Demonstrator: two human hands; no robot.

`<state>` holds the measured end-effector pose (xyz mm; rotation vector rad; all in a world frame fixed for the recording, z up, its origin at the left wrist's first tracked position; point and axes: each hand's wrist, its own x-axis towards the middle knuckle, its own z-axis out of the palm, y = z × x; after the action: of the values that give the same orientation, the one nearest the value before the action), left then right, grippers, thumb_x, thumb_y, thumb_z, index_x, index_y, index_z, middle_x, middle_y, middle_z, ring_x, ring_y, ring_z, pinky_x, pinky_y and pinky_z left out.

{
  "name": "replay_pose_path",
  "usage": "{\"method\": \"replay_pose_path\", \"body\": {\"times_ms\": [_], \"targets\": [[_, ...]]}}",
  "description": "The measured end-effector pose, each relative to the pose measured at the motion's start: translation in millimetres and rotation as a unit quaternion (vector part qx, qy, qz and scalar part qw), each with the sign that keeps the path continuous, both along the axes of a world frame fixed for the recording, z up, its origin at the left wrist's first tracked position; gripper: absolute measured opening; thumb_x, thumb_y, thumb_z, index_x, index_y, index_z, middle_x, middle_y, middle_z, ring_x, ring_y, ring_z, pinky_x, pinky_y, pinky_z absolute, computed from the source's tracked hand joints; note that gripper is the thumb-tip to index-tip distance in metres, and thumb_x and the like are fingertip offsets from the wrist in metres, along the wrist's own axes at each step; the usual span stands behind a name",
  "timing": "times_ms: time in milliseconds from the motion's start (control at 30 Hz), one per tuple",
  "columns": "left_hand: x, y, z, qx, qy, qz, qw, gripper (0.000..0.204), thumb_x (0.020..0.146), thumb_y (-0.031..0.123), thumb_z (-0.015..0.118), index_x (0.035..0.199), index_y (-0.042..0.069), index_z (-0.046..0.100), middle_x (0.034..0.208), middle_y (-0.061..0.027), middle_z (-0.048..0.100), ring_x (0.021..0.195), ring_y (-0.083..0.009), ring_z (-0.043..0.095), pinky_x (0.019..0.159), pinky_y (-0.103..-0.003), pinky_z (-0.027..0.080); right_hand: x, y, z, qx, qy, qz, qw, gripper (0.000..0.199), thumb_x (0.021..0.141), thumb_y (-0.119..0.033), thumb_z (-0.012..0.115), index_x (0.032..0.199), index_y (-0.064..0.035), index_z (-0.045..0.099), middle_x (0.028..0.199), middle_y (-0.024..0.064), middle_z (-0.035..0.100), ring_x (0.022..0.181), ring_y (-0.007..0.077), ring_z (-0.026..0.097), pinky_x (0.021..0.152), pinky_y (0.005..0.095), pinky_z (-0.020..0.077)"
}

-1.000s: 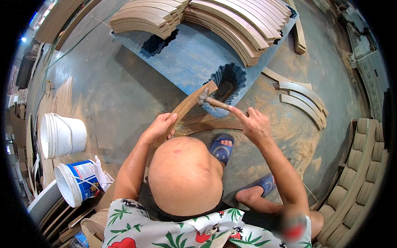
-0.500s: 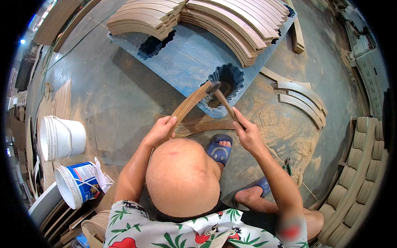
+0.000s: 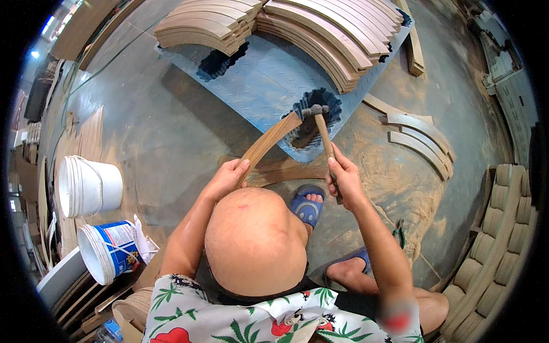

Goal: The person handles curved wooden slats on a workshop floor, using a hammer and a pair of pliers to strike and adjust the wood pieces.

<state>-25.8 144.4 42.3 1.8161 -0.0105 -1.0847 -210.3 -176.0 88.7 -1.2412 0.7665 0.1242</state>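
Observation:
My left hand [image 3: 227, 178] grips a long curved wooden strip [image 3: 269, 143] that stands tilted, its lower part by my knees and its top end up over the blue pallet's corner. My right hand [image 3: 343, 180] is shut on the wooden handle of a hammer [image 3: 323, 134]. The handle points almost straight away from me. The metal hammer head is just right of the strip's top end, a small gap apart. A second brown wooden piece [image 3: 289, 170] lies flat on the floor between my hands.
A blue plastic pallet [image 3: 257, 74] carries stacks of curved wooden pieces [image 3: 337, 34]. More curved pieces [image 3: 420, 140] lie on the sawdust at right. A white bucket [image 3: 88, 186] and a blue-and-white bucket [image 3: 111, 251] stand at left. My foot wears a blue sandal [image 3: 307, 208].
The hammer has swung from lying across the strip's top end to pointing nearly straight away, its head now slightly right of the strip. My right hand moved a little left. My left hand stays put.

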Motion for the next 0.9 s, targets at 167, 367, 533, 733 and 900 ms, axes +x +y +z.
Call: {"method": "replay_pose_path", "body": {"times_ms": [167,367,533,733,900], "targets": [[-2.9,7.5,-13.9,-0.021,0.001,0.014,1.000,0.043,0.121,0.046,0.059,0.116,0.004,0.070,0.085,0.0009,0.062,0.073,-0.0121,0.061,0.068,-0.035,0.053,0.9,20.2,8.6,-0.044,-0.010,0.051,0.998,0.055,0.120,-0.024,0.061,0.174,-0.0263,0.052,0.071,-0.0016,0.057,0.053,0.0083,0.050,0.046,0.0279,0.0405],[-4.1,5.0,-20.0,-0.030,0.003,0.022,0.999,0.042,0.121,0.045,0.060,0.122,0.004,0.072,0.086,0.0015,0.062,0.073,-0.0122,0.059,0.068,-0.035,0.053,-6.6,-1.9,-15.6,-0.401,-0.120,0.081,0.904,0.058,0.114,-0.018,0.065,0.170,-0.0312,0.057,0.085,0.0165,0.070,0.073,0.0319,0.071,0.067,0.0452,0.0560],[-4.8,8.3,-17.1,-0.027,0.013,0.036,0.999,0.041,0.120,0.045,0.061,0.123,0.005,0.072,0.088,0.0014,0.063,0.073,-0.0117,0.058,0.068,-0.035,0.053,-6.7,10.6,21.9,-0.597,-0.107,0.167,0.777,0.070,0.107,-0.013,0.066,0.172,-0.0359,0.053,0.092,0.0190,0.074,0.078,0.0416,0.076,0.067,0.0540,0.0595],[-5.0,3.6,-12.9,-0.022,0.010,0.025,0.999,0.042,0.120,0.045,0.061,0.122,0.004,0.073,0.090,0.0008,0.064,0.075,-0.0118,0.058,0.070,-0.035,0.053,-9.4,19.0,18.1,-0.643,-0.043,0.234,0.728,0.071,0.106,-0.011,0.068,0.171,-0.0354,0.055,0.089,0.0183,0.071,0.076,0.0413,0.074,0.066,0.0540,0.0583],[0.8,23.3,-31.9,-0.059,0.002,0.026,0.998,0.045,0.120,0.045,0.062,0.127,0.002,0.074,0.102,-0.0030,0.071,0.091,-0.0148,0.064,0.084,-0.038,0.055,-8.6,16.8,4.2,-0.621,-0.126,0.179,0.752,0.071,0.108,-0.016,0.066,0.174,-0.0374,0.049,0.086,0.0166,0.071,0.073,0.0399,0.074,0.062,0.0539,0.0586]]}}
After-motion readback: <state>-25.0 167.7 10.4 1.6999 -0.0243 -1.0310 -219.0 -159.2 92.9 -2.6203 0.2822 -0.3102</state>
